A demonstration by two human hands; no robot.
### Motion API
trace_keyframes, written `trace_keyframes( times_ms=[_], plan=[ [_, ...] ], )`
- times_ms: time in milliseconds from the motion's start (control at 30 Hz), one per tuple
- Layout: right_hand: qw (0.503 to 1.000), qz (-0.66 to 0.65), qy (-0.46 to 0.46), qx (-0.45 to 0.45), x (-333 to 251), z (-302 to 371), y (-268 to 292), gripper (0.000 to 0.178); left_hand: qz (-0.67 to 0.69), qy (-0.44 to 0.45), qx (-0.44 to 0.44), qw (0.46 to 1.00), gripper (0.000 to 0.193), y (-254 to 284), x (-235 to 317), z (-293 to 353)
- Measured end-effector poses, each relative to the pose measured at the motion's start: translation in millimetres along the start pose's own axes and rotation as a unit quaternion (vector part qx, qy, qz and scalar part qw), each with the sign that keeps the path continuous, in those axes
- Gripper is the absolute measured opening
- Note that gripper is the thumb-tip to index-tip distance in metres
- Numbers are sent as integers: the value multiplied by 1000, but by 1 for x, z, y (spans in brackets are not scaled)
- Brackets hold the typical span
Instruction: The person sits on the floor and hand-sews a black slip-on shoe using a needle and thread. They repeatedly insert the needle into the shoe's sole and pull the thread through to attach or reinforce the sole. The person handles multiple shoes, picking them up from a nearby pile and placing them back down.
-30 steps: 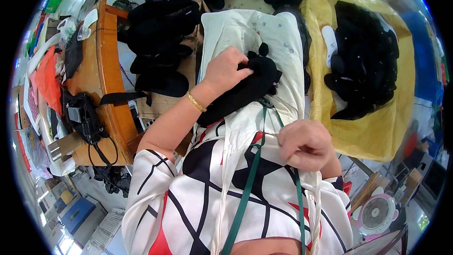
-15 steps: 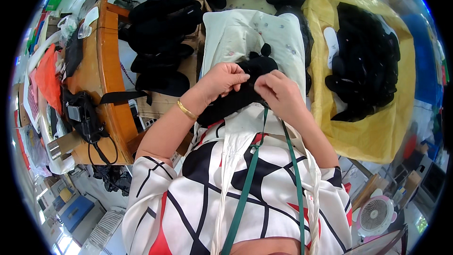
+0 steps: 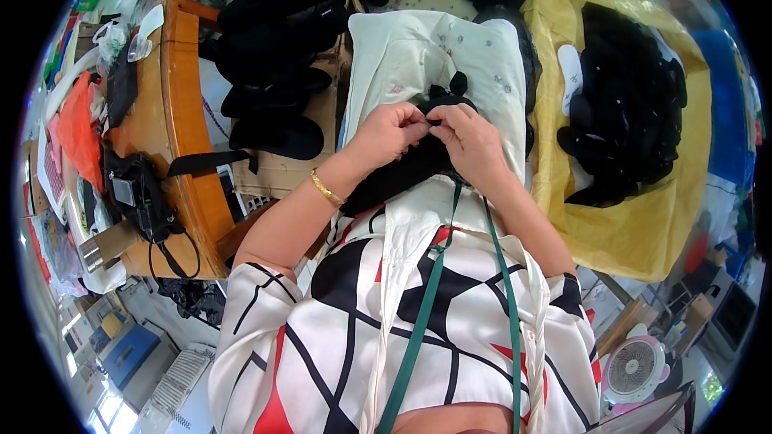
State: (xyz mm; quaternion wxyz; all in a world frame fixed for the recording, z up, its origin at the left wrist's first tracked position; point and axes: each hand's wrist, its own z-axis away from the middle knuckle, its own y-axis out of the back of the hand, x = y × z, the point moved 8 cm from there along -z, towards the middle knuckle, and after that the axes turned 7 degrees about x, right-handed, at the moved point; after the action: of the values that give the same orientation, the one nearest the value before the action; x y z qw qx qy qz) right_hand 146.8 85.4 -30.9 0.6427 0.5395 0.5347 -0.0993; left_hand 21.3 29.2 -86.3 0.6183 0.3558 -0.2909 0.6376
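Note:
My left hand and my right hand meet over my lap, fingers pinched and their tips almost touching. Whatever lies between the fingertips is too small to make out. Beneath both hands lies a black cloth article, partly hidden by them; it looks like a soft shoe or slipper. A small black bow-like piece sticks up just beyond my fingers. Under it all is a pale cushion-like cloth with small printed flowers.
At the right stands a yellow sack full of black shoe-like pieces, with a white sole-shaped piece. More black shoe-like pieces are piled on cardboard at the left. A wooden table holds a black bag.
My right hand has moved up and inward to meet the left, and its blurred fingers are now still in a pinch. The left fingers have shifted slightly over the black article.

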Motion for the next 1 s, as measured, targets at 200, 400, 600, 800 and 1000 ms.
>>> trace_keyframes(
  times_ms=[200,400,600,800,1000],
  plan=[
    [919,-340,-186,75,43,4,11,11,51,-11,-13,999,9,-3,-3,3],
    [760,-530,-313,209,115,33,56,11,78,-43,-22,996,8,-1,1,10],
    [764,-518,-318,214,120,46,55,10,-223,-361,164,891,4,-1,43,36],
    [800,-479,-298,204,104,39,62,12,-373,-471,238,763,7,-17,57,45],
    [885,-386,-215,144,46,12,77,10,-394,-442,214,777,7,-19,53,22]
  ],
)
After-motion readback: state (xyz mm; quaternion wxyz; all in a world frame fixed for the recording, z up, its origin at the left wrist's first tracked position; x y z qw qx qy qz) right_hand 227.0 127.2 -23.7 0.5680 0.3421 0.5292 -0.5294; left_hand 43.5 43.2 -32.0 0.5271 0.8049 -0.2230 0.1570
